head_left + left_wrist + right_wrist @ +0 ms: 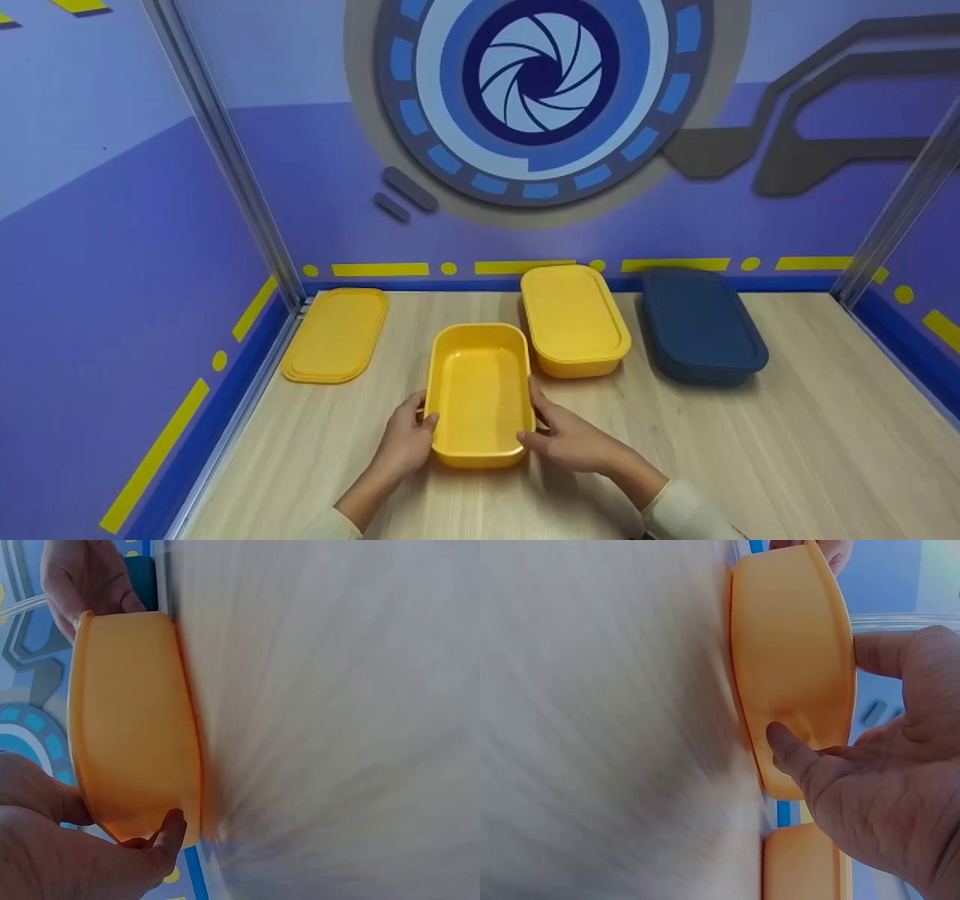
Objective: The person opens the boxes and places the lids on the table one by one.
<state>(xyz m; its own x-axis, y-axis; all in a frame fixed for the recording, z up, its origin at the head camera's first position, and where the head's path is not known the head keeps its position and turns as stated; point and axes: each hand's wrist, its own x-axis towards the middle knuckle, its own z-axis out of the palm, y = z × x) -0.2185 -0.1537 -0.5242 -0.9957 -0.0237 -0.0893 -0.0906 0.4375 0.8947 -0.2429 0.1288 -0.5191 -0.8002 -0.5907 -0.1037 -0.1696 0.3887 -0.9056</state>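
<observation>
An open yellow food container (484, 390) sits at the front middle of the wooden table, its inside bare. My left hand (407, 439) grips its left side near the front corner, with the thumb at the rim and fingers along the outer wall. On the opposite side my right hand (574, 435) holds the wall the same way, thumb at the rim. Both wrist views show the container's outer wall (131, 712) between the hands, its base at or just above the tabletop; I cannot tell which. A flat yellow lid (337, 335) lies at the left.
Behind the right hand stands a yellow container with its lid on (574, 315). A dark blue lidded container (703, 322) is to its right. Purple printed panels (315, 195) wall the table at the back and both sides, with metal posts (232, 157) in the corners.
</observation>
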